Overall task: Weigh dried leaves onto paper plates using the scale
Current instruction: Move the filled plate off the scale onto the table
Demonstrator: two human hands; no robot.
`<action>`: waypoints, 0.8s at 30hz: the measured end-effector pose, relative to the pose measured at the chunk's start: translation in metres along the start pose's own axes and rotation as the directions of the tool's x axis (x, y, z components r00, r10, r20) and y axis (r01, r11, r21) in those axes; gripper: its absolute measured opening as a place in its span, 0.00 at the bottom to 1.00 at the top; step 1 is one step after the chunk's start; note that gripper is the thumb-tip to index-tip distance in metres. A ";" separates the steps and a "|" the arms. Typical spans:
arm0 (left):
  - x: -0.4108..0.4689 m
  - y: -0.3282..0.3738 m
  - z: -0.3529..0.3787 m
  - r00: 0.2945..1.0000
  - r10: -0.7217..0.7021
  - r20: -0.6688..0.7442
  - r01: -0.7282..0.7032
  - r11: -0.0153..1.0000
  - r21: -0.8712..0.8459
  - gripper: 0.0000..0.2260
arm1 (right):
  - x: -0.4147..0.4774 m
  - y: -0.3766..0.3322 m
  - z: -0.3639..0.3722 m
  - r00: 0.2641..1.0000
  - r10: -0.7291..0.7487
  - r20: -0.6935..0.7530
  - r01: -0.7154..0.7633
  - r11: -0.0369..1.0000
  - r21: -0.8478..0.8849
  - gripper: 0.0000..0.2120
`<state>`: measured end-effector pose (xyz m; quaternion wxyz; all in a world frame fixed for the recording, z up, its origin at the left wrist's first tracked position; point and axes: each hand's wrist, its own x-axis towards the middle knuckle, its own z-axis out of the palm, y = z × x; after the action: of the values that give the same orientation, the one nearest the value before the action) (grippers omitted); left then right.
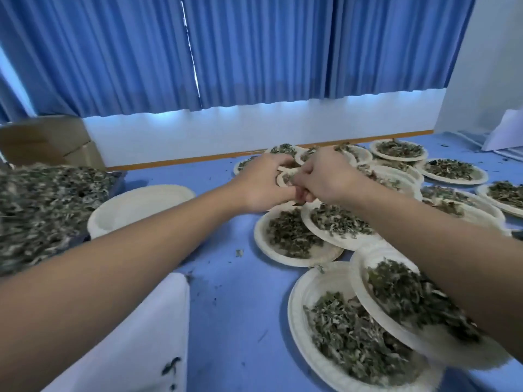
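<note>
Both my arms reach forward over the blue table [226,301]. My left hand [261,186] and my right hand [325,176] meet at a small paper plate of dried leaves [286,176], which shows only in the gap between them. The left fingers curl round its left rim, and the right fingers pinch its near right edge. A big heap of dried leaves [42,210] lies at the far left. A stack of empty paper plates [135,206] stands beside it. I cannot make out a scale for certain.
Several filled plates overlap across the right half, such as a near plate [348,332] and a middle plate [294,236]. A white flat object [135,335] lies at the front edge. A cardboard box [48,142] stands back left. Leaf crumbs dot the table.
</note>
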<state>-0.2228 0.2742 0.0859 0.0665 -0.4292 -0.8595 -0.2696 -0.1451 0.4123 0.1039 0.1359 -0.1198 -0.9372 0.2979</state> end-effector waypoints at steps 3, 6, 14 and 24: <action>-0.046 -0.026 -0.035 0.999 0.039 -0.022 -0.037 0.996 0.076 0.30 | -0.015 -0.037 0.028 0.995 -0.068 0.076 0.062 0.995 0.074 0.12; -0.090 -0.059 -0.065 1.000 -0.020 0.004 0.018 0.954 0.300 0.34 | -0.022 -0.064 0.059 0.991 -0.089 0.096 0.094 0.994 -0.048 0.11; -0.167 -0.115 -0.117 0.989 -0.135 -0.062 0.148 0.938 0.312 0.23 | -0.027 -0.092 0.113 0.981 -0.169 -0.097 0.140 0.956 -0.257 0.08; -0.199 -0.135 -0.135 1.000 0.014 0.005 -0.015 0.987 0.159 0.08 | -0.029 -0.130 0.133 0.694 -0.696 0.181 0.719 0.676 -0.158 0.08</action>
<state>-0.2189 -0.0012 0.0763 0.1010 -0.4293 -0.8752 -0.1988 -0.1799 0.2303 0.0714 0.1768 0.2544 -0.9427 0.1239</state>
